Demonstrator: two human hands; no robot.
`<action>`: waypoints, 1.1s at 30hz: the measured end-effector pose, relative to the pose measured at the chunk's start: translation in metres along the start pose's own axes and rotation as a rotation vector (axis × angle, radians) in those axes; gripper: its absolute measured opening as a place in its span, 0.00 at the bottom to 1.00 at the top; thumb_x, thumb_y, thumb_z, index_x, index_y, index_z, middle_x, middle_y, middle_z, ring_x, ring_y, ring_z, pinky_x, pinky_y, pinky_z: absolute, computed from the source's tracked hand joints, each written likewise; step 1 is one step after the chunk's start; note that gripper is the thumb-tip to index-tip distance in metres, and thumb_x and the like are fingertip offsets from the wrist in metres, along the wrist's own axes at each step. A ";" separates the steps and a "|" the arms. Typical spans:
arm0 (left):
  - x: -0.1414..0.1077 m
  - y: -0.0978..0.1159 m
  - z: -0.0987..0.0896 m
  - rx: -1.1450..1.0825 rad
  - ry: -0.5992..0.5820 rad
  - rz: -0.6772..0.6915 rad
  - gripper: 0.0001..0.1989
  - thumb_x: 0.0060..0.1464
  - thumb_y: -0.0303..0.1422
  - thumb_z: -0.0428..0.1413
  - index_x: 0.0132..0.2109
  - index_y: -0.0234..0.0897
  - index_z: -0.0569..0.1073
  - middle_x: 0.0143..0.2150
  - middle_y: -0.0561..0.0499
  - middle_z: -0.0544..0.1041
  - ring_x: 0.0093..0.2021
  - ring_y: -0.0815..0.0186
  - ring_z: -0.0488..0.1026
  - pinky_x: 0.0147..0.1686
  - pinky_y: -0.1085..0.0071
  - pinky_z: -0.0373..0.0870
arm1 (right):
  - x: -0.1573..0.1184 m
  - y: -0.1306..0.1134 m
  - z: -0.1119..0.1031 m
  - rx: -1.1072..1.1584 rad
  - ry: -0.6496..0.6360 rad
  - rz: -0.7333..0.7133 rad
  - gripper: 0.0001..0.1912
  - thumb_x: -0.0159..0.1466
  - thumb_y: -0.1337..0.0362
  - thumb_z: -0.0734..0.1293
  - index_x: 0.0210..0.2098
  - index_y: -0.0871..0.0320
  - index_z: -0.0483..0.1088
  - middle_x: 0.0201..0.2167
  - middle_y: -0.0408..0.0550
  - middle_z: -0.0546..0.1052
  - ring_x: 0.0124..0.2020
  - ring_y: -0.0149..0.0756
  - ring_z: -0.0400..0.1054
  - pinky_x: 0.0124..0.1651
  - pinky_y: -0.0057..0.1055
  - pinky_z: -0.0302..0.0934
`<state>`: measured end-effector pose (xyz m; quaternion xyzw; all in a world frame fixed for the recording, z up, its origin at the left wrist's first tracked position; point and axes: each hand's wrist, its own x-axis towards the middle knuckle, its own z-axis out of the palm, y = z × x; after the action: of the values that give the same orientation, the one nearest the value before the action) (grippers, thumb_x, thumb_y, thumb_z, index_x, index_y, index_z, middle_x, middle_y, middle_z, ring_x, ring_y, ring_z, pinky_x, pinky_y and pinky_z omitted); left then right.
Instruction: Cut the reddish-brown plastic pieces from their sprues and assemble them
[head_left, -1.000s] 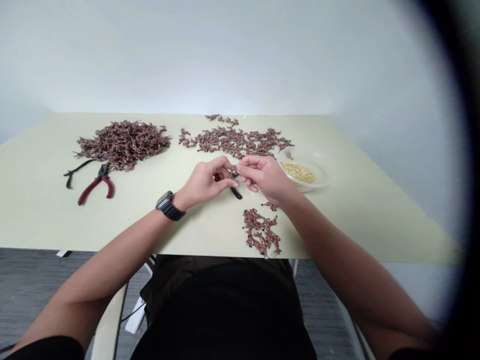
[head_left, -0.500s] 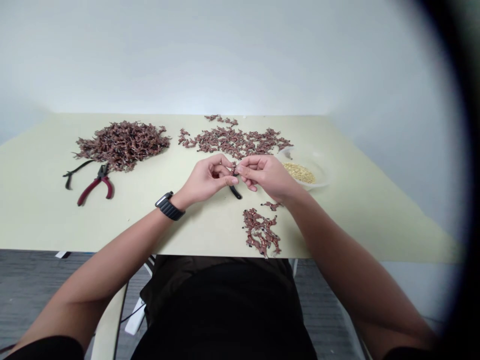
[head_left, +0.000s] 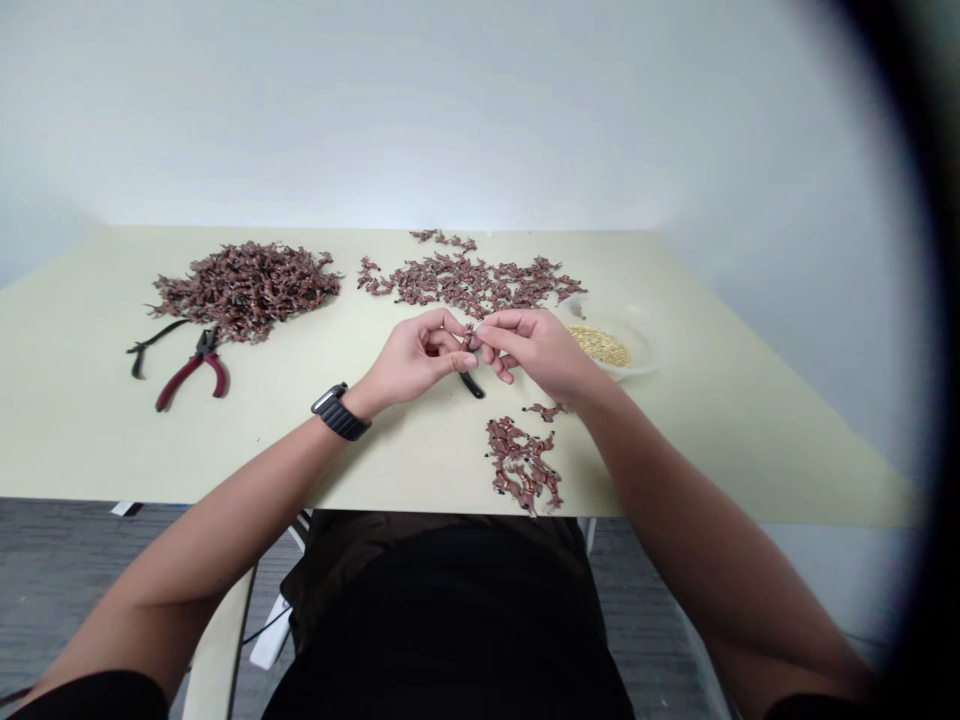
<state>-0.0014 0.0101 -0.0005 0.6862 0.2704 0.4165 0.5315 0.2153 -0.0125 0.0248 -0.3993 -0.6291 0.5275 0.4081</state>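
My left hand (head_left: 421, 356) is closed around a small brown animal figurine (head_left: 469, 336), which pokes up between thumb and fingers. Thumb and forefinger of my right hand (head_left: 529, 348) pinch together right at the figurine's side; whatever is between them is too small to make out. Below both hands lies a black curved tool handle (head_left: 471, 384), its other end hidden by the fingers. Nearer to me, a small group of similar brown figurines (head_left: 521, 465) rests by the table's front edge, and a single figurine (head_left: 546, 411) lies just above it.
A big heap of brown figurines (head_left: 251, 285) stands at the left, with red-handled pliers (head_left: 193, 370) and a black tool (head_left: 154, 345) before it. More figurines (head_left: 480, 283) spread behind my hands. At right, a clear bowl (head_left: 646, 355) holds small gold-coloured pieces (head_left: 602, 346).
My right fingertips have shifted slightly at the figurine, with the thumb and forefinger a little higher. My left hand stays almost still, and the things on the table look unchanged.
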 end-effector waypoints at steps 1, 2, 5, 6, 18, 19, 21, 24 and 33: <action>0.000 0.000 0.000 0.000 -0.001 0.000 0.23 0.52 0.41 0.74 0.43 0.36 0.72 0.28 0.53 0.79 0.28 0.71 0.74 0.31 0.73 0.69 | 0.000 0.000 0.000 -0.001 0.000 0.000 0.15 0.69 0.52 0.73 0.33 0.56 0.79 0.27 0.46 0.76 0.23 0.29 0.66 0.24 0.28 0.64; 0.000 0.000 0.000 -0.001 -0.003 -0.001 0.23 0.52 0.41 0.75 0.43 0.36 0.72 0.28 0.53 0.79 0.28 0.71 0.74 0.31 0.73 0.70 | 0.000 0.000 0.000 -0.002 -0.001 0.001 0.15 0.69 0.52 0.73 0.32 0.56 0.79 0.26 0.46 0.76 0.23 0.29 0.66 0.24 0.28 0.64; 0.000 0.000 0.001 -0.004 -0.008 -0.005 0.23 0.50 0.41 0.75 0.43 0.36 0.72 0.28 0.53 0.79 0.28 0.70 0.74 0.32 0.72 0.71 | 0.001 0.000 0.001 -0.009 -0.008 0.003 0.15 0.70 0.53 0.71 0.32 0.57 0.79 0.25 0.45 0.76 0.23 0.29 0.66 0.23 0.28 0.63; -0.001 0.000 0.001 -0.004 -0.009 -0.008 0.23 0.50 0.41 0.75 0.43 0.36 0.72 0.28 0.53 0.79 0.29 0.70 0.75 0.32 0.72 0.71 | 0.001 0.000 0.001 -0.012 -0.008 0.003 0.15 0.70 0.54 0.71 0.32 0.57 0.79 0.25 0.45 0.76 0.23 0.29 0.66 0.23 0.28 0.63; -0.001 0.000 0.001 -0.013 -0.004 -0.023 0.24 0.50 0.39 0.76 0.43 0.36 0.72 0.27 0.54 0.78 0.27 0.72 0.71 0.29 0.74 0.67 | 0.000 0.002 0.002 -0.241 0.047 -0.104 0.11 0.70 0.61 0.67 0.32 0.56 0.77 0.25 0.44 0.75 0.23 0.30 0.65 0.25 0.30 0.59; -0.001 0.000 0.001 -0.016 -0.004 -0.027 0.24 0.49 0.40 0.76 0.43 0.36 0.72 0.27 0.55 0.78 0.26 0.72 0.71 0.28 0.75 0.66 | -0.001 0.002 0.003 -0.320 0.079 -0.155 0.11 0.70 0.61 0.67 0.32 0.56 0.76 0.25 0.44 0.75 0.24 0.30 0.64 0.26 0.30 0.57; -0.001 0.000 0.000 -0.017 -0.005 -0.033 0.24 0.49 0.40 0.76 0.43 0.36 0.72 0.27 0.55 0.78 0.26 0.72 0.70 0.28 0.75 0.65 | -0.002 0.000 0.003 -0.490 0.136 -0.266 0.11 0.70 0.63 0.66 0.31 0.56 0.76 0.25 0.43 0.74 0.25 0.31 0.62 0.29 0.32 0.54; -0.001 -0.002 -0.001 0.005 -0.016 -0.038 0.24 0.49 0.41 0.76 0.43 0.36 0.72 0.27 0.54 0.78 0.25 0.72 0.70 0.27 0.74 0.65 | -0.005 -0.004 0.004 -0.674 0.136 -0.382 0.11 0.70 0.65 0.66 0.31 0.56 0.74 0.25 0.42 0.70 0.27 0.32 0.59 0.31 0.34 0.50; -0.004 -0.002 -0.007 0.399 -0.005 0.182 0.18 0.57 0.41 0.71 0.44 0.37 0.73 0.34 0.49 0.84 0.34 0.65 0.81 0.36 0.70 0.72 | -0.002 0.003 0.013 -0.289 0.106 -0.116 0.15 0.70 0.60 0.66 0.27 0.55 0.70 0.23 0.42 0.69 0.24 0.31 0.58 0.27 0.31 0.50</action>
<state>-0.0096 0.0108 -0.0029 0.8005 0.2830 0.3993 0.3461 0.2043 -0.0187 0.0198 -0.4443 -0.6980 0.3851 0.4089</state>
